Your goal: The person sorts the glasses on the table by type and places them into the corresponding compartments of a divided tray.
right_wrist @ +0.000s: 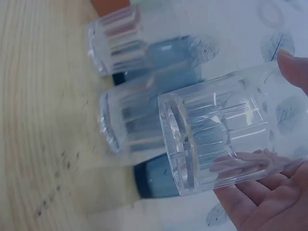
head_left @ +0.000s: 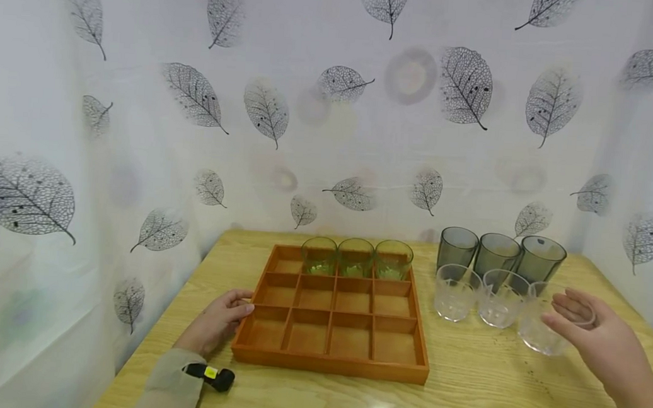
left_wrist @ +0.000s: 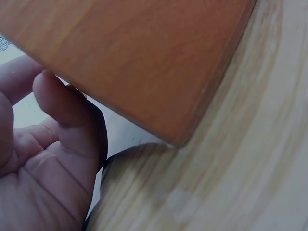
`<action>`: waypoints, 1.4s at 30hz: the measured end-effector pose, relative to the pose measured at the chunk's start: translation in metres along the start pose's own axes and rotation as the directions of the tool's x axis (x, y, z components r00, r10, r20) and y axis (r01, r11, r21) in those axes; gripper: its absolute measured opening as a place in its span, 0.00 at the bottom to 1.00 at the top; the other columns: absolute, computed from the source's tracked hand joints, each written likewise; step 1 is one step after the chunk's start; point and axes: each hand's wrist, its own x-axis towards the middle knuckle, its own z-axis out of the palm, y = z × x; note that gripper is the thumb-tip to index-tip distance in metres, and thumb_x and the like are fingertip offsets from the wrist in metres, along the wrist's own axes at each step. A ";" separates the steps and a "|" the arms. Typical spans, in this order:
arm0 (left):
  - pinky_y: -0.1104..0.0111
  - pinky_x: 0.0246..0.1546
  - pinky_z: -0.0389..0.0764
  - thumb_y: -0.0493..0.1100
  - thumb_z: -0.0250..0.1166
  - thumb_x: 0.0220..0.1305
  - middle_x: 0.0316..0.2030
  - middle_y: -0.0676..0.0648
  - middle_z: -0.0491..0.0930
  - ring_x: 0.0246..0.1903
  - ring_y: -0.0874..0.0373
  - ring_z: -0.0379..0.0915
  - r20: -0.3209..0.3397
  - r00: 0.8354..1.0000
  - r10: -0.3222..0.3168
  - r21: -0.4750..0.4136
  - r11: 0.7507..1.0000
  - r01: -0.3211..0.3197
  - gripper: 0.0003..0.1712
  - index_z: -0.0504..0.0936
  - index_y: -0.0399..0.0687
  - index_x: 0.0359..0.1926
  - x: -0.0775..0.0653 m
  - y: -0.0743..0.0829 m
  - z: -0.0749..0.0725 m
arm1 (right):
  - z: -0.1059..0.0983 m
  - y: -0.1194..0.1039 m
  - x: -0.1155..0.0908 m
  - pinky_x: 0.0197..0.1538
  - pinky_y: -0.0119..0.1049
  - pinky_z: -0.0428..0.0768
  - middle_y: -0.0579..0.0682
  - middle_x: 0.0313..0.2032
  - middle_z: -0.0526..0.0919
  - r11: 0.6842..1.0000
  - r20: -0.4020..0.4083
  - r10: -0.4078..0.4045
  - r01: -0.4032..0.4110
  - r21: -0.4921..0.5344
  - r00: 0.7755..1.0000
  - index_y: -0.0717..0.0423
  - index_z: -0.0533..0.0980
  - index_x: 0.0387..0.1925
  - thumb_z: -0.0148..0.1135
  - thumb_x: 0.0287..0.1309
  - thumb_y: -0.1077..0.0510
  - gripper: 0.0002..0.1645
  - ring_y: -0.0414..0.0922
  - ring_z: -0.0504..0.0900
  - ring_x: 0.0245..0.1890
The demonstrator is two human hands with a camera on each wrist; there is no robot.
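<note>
My right hand point(head_left: 607, 340) holds a clear ribbed glass point(right_wrist: 224, 137), thumb on one side and fingers on the other. Through its wall, in the right wrist view, the fingers are visible. Whether its base touches the table I cannot tell. Two more clear glasses point(head_left: 456, 295) point(head_left: 501, 301) stand to its left. On the left, my left hand point(head_left: 218, 320) holds the side of a brown wooden compartment tray point(head_left: 329, 364), the thumb point(left_wrist: 53, 96) at the rim. Three green glasses point(head_left: 319, 257) point(head_left: 355, 260) point(head_left: 393, 262) sit in the tray's back row, in the three right compartments.
Three grey tinted glasses point(head_left: 457, 248) point(head_left: 496, 252) point(head_left: 540, 260) stand behind the clear ones. All rests on a light wooden table point(head_left: 312, 402). A white leaf-patterned curtain point(head_left: 327, 27) hangs behind and on both sides.
</note>
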 end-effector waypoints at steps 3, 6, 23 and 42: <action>0.69 0.33 0.77 0.40 0.59 0.76 0.45 0.44 0.74 0.36 0.58 0.72 -0.018 1.000 -0.005 0.004 1.000 0.005 0.29 0.62 0.31 0.70 0.000 0.000 0.000 | 0.000 -0.016 -0.002 0.37 0.15 0.68 0.70 0.67 0.67 1.000 0.000 -0.027 0.027 0.001 1.000 0.65 0.47 0.78 0.64 0.68 0.42 0.55 0.12 0.66 0.43; 0.70 0.32 0.75 0.39 0.59 0.75 0.43 0.44 0.74 0.34 0.58 0.70 -0.030 1.000 -0.002 0.010 1.000 0.002 0.28 0.62 0.32 0.69 0.001 0.001 0.001 | 0.001 -0.031 -0.003 0.39 0.15 0.70 0.69 0.69 0.66 0.998 0.016 -0.055 0.054 0.034 0.998 0.63 0.47 0.79 0.64 0.68 0.44 0.53 0.13 0.67 0.46; 0.71 0.31 0.74 0.38 0.59 0.75 0.41 0.46 0.75 0.33 0.60 0.70 -0.032 0.999 -0.005 0.000 1.000 0.005 0.28 0.63 0.31 0.68 0.001 0.001 0.002 | 0.028 -0.104 0.008 0.48 0.18 0.72 0.59 0.69 0.69 0.965 0.082 -0.223 0.208 0.159 0.971 0.53 0.54 0.78 0.67 0.67 0.51 0.46 0.24 0.72 0.56; 0.70 0.31 0.74 0.41 0.60 0.75 0.44 0.44 0.75 0.33 0.58 0.70 -0.035 0.999 -0.008 0.021 1.000 0.008 0.30 0.63 0.31 0.69 0.000 0.001 0.002 | 0.094 -0.157 0.032 0.63 0.55 0.71 0.52 0.69 0.70 0.915 0.192 -0.304 0.230 0.330 0.933 0.50 0.57 0.76 0.73 0.60 0.45 0.50 0.54 0.71 0.67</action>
